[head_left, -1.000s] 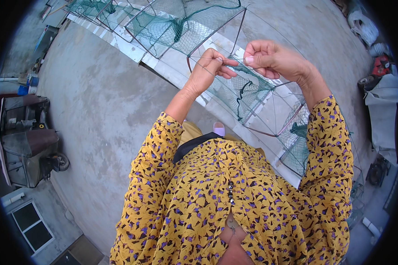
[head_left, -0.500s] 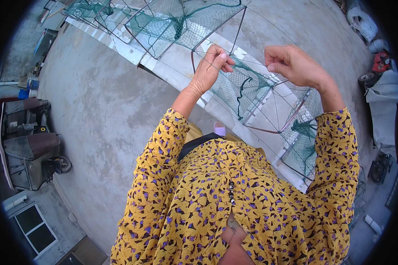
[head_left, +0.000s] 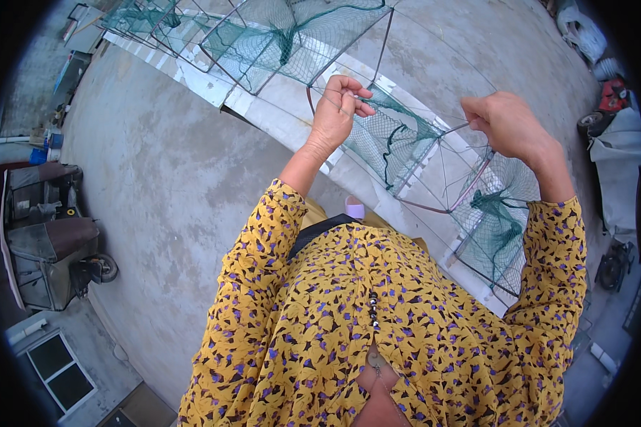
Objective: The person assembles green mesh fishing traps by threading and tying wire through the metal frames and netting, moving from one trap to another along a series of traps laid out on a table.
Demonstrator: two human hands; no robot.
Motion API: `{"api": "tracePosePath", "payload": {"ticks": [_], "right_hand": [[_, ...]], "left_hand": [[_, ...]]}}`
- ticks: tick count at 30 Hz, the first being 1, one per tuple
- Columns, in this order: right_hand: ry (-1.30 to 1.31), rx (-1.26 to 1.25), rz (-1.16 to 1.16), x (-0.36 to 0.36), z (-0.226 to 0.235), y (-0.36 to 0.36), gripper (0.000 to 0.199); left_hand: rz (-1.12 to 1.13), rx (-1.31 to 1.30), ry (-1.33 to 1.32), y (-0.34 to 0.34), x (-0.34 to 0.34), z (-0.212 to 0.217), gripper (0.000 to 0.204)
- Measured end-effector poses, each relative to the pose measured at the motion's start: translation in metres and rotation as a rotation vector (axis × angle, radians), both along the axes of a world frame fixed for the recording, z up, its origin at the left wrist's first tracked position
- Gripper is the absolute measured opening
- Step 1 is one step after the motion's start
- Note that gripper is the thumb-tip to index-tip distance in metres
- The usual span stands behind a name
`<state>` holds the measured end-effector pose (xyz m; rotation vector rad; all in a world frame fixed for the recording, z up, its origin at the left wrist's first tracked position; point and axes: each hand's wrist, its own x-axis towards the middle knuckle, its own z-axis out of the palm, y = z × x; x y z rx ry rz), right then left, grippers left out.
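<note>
A long folding net trap with green mesh (head_left: 399, 135) and dark square wire frames stretches diagonally before me on a pale strip of boards. Over its middle section, my left hand (head_left: 337, 112) has its fingers curled, with a thin cord across them. My right hand (head_left: 509, 128) is raised to the right above the net, thumb and fingers pinched together. What lies in that pinch is too fine to make out. Beneath the right wrist hangs another green mesh section (head_left: 502, 220). A bare wire frame (head_left: 470, 188) with cords stands between the two mesh sections.
Pale boards (head_left: 263, 117) lie under the net on a concrete floor (head_left: 171, 192). A parked three-wheeled vehicle (head_left: 50, 235) stands at the left. At the right are a covered grey vehicle (head_left: 615, 171) and a white bag (head_left: 582, 35). My slippered foot (head_left: 355, 208) is near the boards.
My right hand has moved right and slightly down, away from the left hand. The left hand stays nearly in place, its fingers shifting slightly. The right-hand mesh section shows more.
</note>
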<state>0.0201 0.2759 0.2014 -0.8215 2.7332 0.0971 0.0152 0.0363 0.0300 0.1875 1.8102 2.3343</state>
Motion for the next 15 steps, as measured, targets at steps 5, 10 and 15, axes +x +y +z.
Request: {"api": "tracePosePath", "payload": {"ticks": [5, 10, 15], "right_hand": [[0.071, -0.404, -0.365, -0.012, 0.016, 0.012, 0.014], [0.131, -0.710, -0.428, -0.032, 0.025, 0.013, 0.023], [-0.092, -1.035, -0.631, -0.039, 0.018, -0.029, 0.018]], "left_hand": [[0.003, -0.137, -0.023, 0.000, -0.001, 0.000, 0.018], [0.035, -0.493, 0.161, 0.003, -0.001, -0.001, 0.015], [0.005, -0.432, 0.038, 0.004, -0.005, -0.014, 0.010]]}}
